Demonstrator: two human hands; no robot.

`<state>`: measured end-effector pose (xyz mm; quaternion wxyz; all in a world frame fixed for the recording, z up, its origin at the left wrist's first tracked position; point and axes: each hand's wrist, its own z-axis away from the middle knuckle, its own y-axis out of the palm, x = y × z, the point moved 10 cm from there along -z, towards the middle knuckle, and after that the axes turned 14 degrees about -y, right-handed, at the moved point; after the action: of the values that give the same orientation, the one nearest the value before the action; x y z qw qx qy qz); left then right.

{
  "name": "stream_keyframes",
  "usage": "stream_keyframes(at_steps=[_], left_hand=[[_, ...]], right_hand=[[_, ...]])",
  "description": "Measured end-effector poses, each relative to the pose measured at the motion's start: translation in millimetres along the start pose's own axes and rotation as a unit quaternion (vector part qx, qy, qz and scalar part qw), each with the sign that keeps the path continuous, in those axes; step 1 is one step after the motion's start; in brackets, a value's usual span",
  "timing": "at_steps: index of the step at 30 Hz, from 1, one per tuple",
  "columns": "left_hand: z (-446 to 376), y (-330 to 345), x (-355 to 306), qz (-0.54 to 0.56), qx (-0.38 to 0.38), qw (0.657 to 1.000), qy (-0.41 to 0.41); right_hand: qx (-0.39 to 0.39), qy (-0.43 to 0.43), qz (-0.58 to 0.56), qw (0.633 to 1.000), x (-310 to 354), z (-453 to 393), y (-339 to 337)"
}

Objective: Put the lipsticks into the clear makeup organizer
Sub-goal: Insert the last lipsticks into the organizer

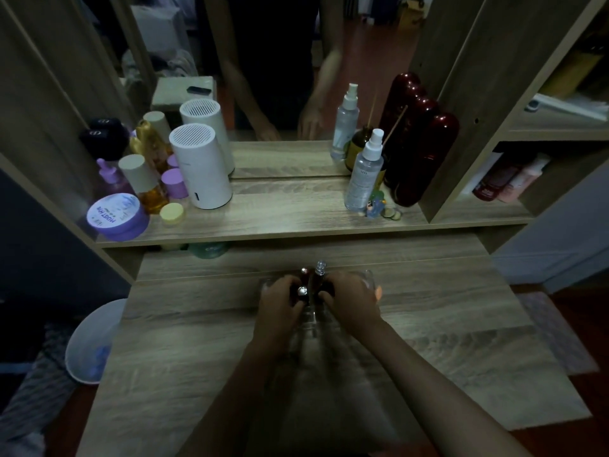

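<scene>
The clear makeup organizer (369, 278) stands on the desk's middle, partly hidden by both hands. Several lipsticks stand upright in it: one with a clear cap (321, 268), a reddish one (305, 271) beside it. My left hand (280, 300) is at the organizer's left side, fingers pinched on a silver-topped lipstick (301, 290). On the right side, my right hand (351, 300) has its fingertips curled around a dark lipstick (326, 292). The light is dim and the organizer's compartments are hard to make out.
A raised shelf behind holds a purple jar (115, 219), amber bottles (151, 189), a white cylinder (201, 169), a spray bottle (364, 173) and dark red bottles (418, 153) before a mirror. A white bin (90, 344) stands at the desk's left.
</scene>
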<state>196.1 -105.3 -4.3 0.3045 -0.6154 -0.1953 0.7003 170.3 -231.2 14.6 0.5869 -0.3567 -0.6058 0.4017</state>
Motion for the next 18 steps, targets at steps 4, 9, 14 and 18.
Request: stream_keyframes(at_steps=[4,9,14,18], left_hand=[[1,3,-1,0.014,0.011,1.000,-0.012],[2,5,0,-0.017,0.001,1.000,-0.005],[5,-4,-14,-0.010,0.005,0.999,0.031],[3,-22,-31,-0.012,-0.017,0.997,0.070]], right_hand=[[0.027,0.017,0.014,0.999,-1,-2,6],[0.034,0.021,-0.001,0.999,-1,-1,11],[0.033,0.023,-0.010,0.999,-1,0,8],[-0.030,0.002,-0.031,0.999,4,7,-29]])
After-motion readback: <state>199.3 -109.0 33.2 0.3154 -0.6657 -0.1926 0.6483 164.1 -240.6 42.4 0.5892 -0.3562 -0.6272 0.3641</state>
